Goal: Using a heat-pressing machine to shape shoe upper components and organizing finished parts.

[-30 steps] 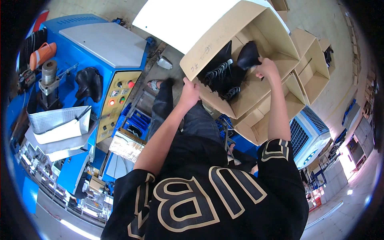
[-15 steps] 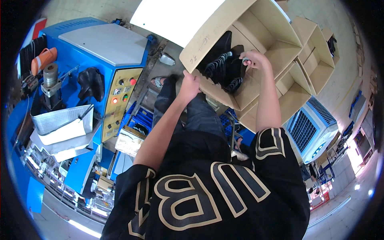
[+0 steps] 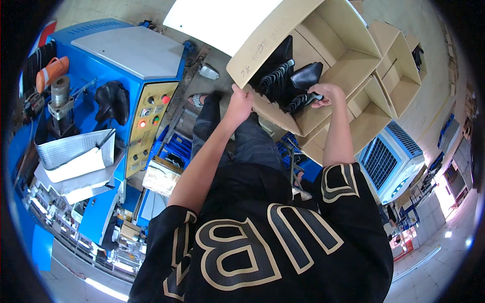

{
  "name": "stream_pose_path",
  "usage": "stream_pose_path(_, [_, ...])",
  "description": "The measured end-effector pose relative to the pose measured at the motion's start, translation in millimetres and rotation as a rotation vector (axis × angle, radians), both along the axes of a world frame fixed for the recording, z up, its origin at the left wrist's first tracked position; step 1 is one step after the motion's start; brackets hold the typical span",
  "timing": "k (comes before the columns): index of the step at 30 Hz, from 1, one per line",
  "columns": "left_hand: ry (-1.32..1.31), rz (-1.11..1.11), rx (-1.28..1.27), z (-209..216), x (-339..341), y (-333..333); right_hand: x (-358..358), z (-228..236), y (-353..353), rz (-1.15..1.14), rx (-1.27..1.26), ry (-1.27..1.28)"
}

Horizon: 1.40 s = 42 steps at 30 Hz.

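A large open cardboard box (image 3: 346,68) stands in front of me, tilted in view. Inside its left part lie stacked black leather-like pieces (image 3: 273,83) with pale edges, perhaps shoe uppers. One smooth black piece (image 3: 306,76) lies apart from the stack, its shiny face up. My left hand (image 3: 241,104) is closed on the near left corner of the box wall. Over the box, my right hand (image 3: 327,95) pinches the pale-edged end of a black piece (image 3: 299,102); the fingertips are partly hidden.
A blue machine (image 3: 113,55) with a button panel (image 3: 150,118) stands at the left, holding a black moulded shape (image 3: 112,103). More cardboard boxes (image 3: 399,70) adjoin on the right, beside a white-blue air cooler (image 3: 394,161). Blue crates (image 3: 174,151) sit low by my legs.
My right hand has moved down toward me, drawing the pale-edged end along. The smooth black piece now shows its shiny face. My left hand keeps its place on the box wall.
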<state>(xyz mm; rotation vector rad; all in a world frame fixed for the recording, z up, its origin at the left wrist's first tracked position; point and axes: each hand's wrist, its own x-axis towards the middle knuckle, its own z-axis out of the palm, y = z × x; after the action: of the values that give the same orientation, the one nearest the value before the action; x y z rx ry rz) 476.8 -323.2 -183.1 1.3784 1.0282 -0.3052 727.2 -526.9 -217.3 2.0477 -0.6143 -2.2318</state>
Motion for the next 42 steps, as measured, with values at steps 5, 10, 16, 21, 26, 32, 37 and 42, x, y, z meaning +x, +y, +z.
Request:
stream_pose_path(5, [0.013, 0.0, -0.005, 2.3, -0.6, 4.7, -14.4, 17.4, 51.2, 0.437, 0.013, -0.109])
stream_pose_path(10, [-0.027, 0.04, -0.025, -0.2, -3.9, 4.7, 17.6, -6.9, 44.0, 0.285, 0.173, -0.378])
stream_pose_path(16, [-0.006, 0.004, -0.017, -0.3, -3.5, 5.7, 40.2, -62.3, 11.5, 0.226, 0.424, -0.462])
stream_pose_path(21, [-0.064, -0.04, 0.08, -6.8, -5.1, 2.3, 21.3, -91.6, 21.9, 0.284, 0.341, -0.533])
stream_pose_path(26, [0.0, 0.214, -0.158, 9.5, 5.1, -1.6, -26.7, -115.3, 30.4, 0.043, 0.066, -0.77])
stream_pose_path(32, [0.041, 0.199, -0.122, 8.4, 3.6, -2.5, -34.1, -91.9, 28.0, 0.216, 0.376, -0.749])
stream_pose_path(37, [0.017, 0.244, -0.139, 16.4, 12.6, -10.2, -52.6, -87.7, 17.0, 0.354, 0.241, -0.629])
stream_pose_path(42, [0.013, 0.24, -0.077, 7.1, 8.5, -12.9, -72.0, -81.0, 5.7, 0.19, 0.324, -0.842])
